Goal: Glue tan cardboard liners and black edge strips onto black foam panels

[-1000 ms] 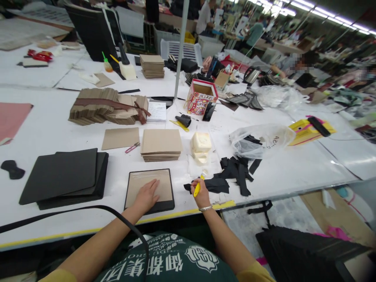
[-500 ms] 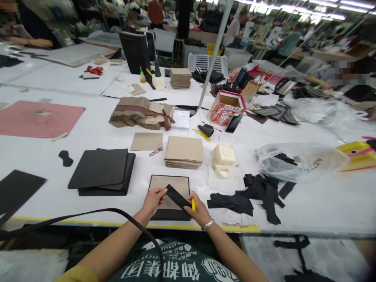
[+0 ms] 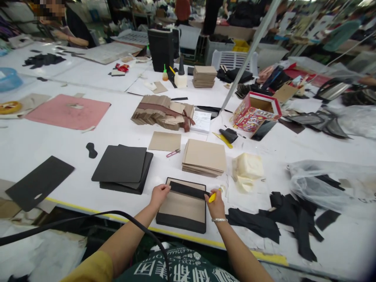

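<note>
A black strip (image 3: 188, 190) stretches across the upper part of a beige panel with black edges (image 3: 182, 206), which lies near the table's front edge. My left hand (image 3: 160, 195) pinches the strip's left end. At its right end is my right hand (image 3: 216, 201), closed on the strip and also on a yellow tool (image 3: 214, 196). A bracelet circles my right wrist. Behind the panel sits a stack of beige boards (image 3: 204, 156), and left of it are stacked black panels (image 3: 120, 166). More black strips (image 3: 254, 223) lie to the right of my right hand.
A pale yellow block (image 3: 248, 166) stands right of the boards. Small pink snips (image 3: 173, 153) lie behind them. Further back are bundled boards (image 3: 161, 111), a red box (image 3: 255, 113) and a slanting metal pole (image 3: 249, 55). A black cord (image 3: 117, 212) crosses my left arm.
The black strip has turned from a slant to nearly level, stretched across the panel's upper part. My hands have moved farther apart. The camera view has shifted left.
</note>
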The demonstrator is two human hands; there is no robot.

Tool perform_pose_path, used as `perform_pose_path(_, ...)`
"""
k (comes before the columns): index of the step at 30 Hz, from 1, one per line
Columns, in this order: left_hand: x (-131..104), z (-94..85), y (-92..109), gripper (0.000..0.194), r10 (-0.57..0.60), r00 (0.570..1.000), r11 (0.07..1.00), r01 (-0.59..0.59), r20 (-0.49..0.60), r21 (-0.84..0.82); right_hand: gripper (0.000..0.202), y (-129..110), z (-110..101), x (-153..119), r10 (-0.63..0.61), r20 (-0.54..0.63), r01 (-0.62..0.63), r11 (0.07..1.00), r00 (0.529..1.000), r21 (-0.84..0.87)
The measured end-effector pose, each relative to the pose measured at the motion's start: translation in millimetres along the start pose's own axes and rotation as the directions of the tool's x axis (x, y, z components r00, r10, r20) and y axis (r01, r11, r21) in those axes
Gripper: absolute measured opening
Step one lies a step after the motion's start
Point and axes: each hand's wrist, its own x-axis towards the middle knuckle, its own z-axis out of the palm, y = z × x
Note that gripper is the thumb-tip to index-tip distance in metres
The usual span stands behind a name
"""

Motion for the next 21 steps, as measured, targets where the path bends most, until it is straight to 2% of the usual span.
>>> perform_pose_path(2, 7.8, 0.5, -1.7, 0.027, 0.072, 0.996, 0.989, -0.065, -0.052, 0.136, 0.034, 0.6, 9.2, 6.7, 0.002, -0.02, -0.002, 1.0, 1.0, 0.025)
perform_pose_path(5, 14.5, 3.7, -5.3, 0.027, 0.073, 0.991, 0.968, -0.044, -0.109, 0.247, 0.035, 2.9, 21.9, 15.3, -0.003, -0.032, 0.004, 0.999, 0.999, 0.04)
perform_pose_path(11, 20.7, 8.2, -9.9, 0.028, 0.027, 0.986, 0.956, 0.022, -0.164, 0.293, 0.036, 6.4, 35.4, 26.3, 0.019, -0.058, -0.018, 1.0, 0.998, 0.016)
perform_pose_path(21, 24.7, 7.0, -5.1, 0.029, -0.046, 0.989, 0.933, 0.093, -0.141, 0.347, 0.034, 3.8, 36.6, 29.4, 0.031, -0.066, -0.031, 0.999, 0.997, 0.008)
